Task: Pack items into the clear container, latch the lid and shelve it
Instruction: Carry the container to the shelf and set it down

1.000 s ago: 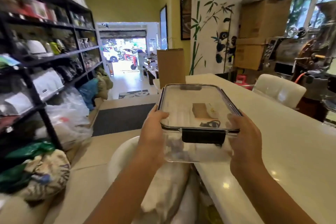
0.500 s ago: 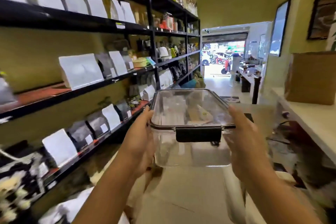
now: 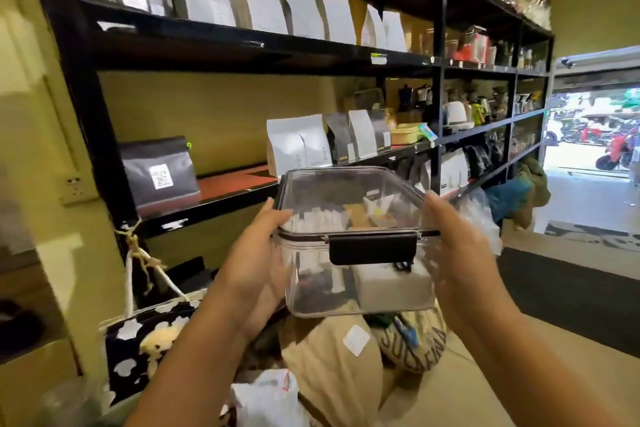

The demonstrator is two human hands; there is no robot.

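Container lid latched, gripped by left hand, right hand; black pouch, white bags flank bare shelf.

Coffee bags line shelves — sacks below.

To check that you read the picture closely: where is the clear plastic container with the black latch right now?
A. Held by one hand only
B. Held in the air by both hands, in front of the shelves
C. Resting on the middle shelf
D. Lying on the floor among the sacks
B: the clear plastic container with the black latch is gripped at its sides by the left hand and right hand, off the black shelving unit.
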